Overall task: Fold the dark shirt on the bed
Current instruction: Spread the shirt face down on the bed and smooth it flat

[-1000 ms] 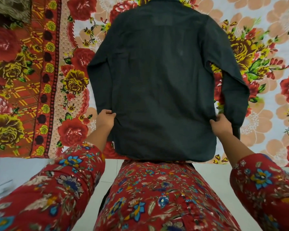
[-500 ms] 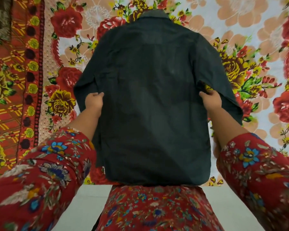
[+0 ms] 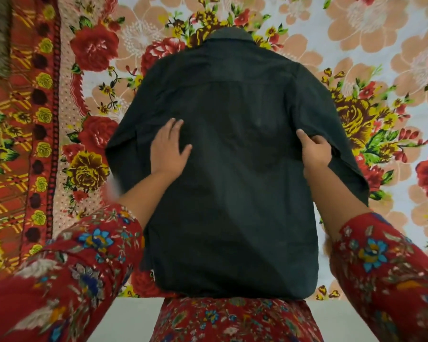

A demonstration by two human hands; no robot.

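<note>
Person is wearing a red garment printed with blue, yellow and white flowers: left sleeve (image 3: 84, 255), right sleeve (image 3: 383, 265), matching cloth (image 3: 232, 322) covering the lap.

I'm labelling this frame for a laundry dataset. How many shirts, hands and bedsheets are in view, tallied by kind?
dark shirt: 1
hands: 2 (left hand flat on the shirt, right hand gripping its side edge)
floral bedsheet: 1
Total: 4
</note>
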